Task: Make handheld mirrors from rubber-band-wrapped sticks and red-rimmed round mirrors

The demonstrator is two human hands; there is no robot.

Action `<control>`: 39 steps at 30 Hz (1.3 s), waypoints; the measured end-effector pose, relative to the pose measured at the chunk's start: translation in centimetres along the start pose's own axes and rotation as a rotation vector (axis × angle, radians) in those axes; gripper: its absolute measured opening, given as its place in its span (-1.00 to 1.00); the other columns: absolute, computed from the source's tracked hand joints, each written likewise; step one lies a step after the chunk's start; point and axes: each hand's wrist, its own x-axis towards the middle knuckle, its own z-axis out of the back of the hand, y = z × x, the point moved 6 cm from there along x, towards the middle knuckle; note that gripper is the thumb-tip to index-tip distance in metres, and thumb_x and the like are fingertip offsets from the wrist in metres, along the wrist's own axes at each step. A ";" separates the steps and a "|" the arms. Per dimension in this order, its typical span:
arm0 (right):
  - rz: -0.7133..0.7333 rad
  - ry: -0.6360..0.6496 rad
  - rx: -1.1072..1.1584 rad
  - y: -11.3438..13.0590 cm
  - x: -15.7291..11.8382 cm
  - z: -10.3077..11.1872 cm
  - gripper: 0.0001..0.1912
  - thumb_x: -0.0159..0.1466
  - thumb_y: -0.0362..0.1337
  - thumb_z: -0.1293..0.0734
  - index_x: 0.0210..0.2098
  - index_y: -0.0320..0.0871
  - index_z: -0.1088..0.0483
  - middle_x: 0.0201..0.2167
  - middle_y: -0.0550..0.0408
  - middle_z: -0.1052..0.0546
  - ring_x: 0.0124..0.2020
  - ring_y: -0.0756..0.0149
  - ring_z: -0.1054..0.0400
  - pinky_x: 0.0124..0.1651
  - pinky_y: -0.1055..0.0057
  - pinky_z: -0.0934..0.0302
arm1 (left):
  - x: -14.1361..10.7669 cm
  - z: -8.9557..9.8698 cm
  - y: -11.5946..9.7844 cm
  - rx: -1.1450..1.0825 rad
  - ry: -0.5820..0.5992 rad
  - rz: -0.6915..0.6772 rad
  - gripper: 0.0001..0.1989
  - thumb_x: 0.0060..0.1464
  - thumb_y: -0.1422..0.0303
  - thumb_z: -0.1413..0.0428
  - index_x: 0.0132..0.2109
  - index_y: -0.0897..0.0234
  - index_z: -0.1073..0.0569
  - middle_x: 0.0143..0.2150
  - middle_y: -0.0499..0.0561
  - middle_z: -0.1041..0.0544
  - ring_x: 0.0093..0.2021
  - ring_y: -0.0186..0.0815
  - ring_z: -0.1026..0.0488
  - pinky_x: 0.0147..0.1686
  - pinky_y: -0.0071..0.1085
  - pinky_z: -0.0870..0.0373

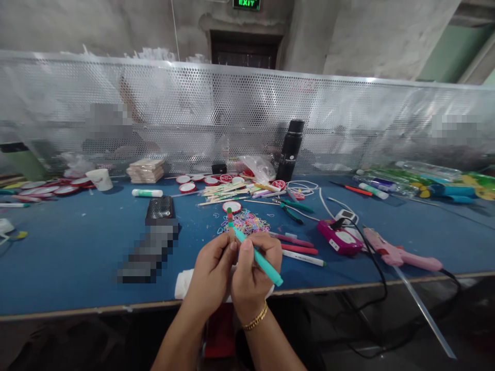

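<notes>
My left hand (pixel 212 268) is closed on a narrow wooden stick (pixel 230 217) whose upper end is coloured green and reddish-brown. In my right hand (pixel 253 275) is a turquoise marker (pixel 267 267), its front end touching or very near the stick; the contact point is partly hidden by my fingers. Just beyond both hands lies a heap of small multicoloured loops (pixel 250 222), with a red-rimmed white disc (pixel 232 206) behind it. Several pens, including a white marker (pixel 303 257), lie to the right of my right hand. A white cloth or paper (pixel 183 284) is partly under my wrists.
Wooden sticks (pixel 222 191), green-handled pliers (pixel 293 210) and a black bottle (pixel 291 152) stand or lie farther back. To the right are a magenta power box (pixel 340 238) with cables and a pink glue gun (pixel 398 253). A black phone-like object (pixel 159 207) lies left. A perforated metal divider (pixel 185 118) backs the table.
</notes>
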 end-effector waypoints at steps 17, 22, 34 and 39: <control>-0.004 0.030 0.045 -0.3 -0.3 -0.2 -0.94 0.41 -0.34 -0.28 -0.23 -0.10 -0.33 -0.29 0.14 -0.39 -0.25 0.34 -0.36 -0.16 0.31 -0.33 | -0.2 0.1 0.4 0.030 -0.015 0.009 -0.69 0.26 0.18 -0.07 -0.41 0.23 -0.32 -0.42 -0.07 -0.38 -0.37 -0.31 -0.27 -0.32 -0.40 -0.24; 0.003 0.025 0.029 -0.2 -0.2 -0.2 -0.95 0.41 -0.32 -0.29 -0.23 -0.09 -0.33 -0.29 0.13 -0.39 -0.24 0.32 -0.36 -0.14 0.29 -0.33 | -0.2 0.0 0.6 0.045 -0.007 0.009 -0.67 0.28 0.16 -0.06 -0.41 0.22 -0.29 -0.42 -0.06 -0.37 -0.37 -0.30 -0.26 -0.32 -0.39 -0.23; 0.002 0.040 0.021 -0.2 -0.3 -0.2 -0.96 0.40 -0.32 -0.28 -0.22 -0.10 -0.33 -0.30 0.13 -0.40 -0.25 0.32 -0.37 -0.15 0.27 -0.35 | -0.1 0.0 0.5 0.051 -0.021 0.005 -0.65 0.26 0.15 -0.07 -0.43 0.21 -0.27 -0.45 -0.08 -0.34 -0.38 -0.31 -0.23 -0.31 -0.39 -0.23; -0.006 0.044 0.043 -0.3 -0.4 -0.2 -0.95 0.40 -0.33 -0.28 -0.23 -0.10 -0.33 -0.31 0.13 -0.40 -0.26 0.33 -0.37 -0.17 0.29 -0.34 | -0.3 0.0 0.7 0.041 -0.014 0.013 -0.65 0.26 0.14 -0.08 -0.43 0.22 -0.29 -0.44 -0.07 -0.35 -0.38 -0.31 -0.23 -0.33 -0.40 -0.23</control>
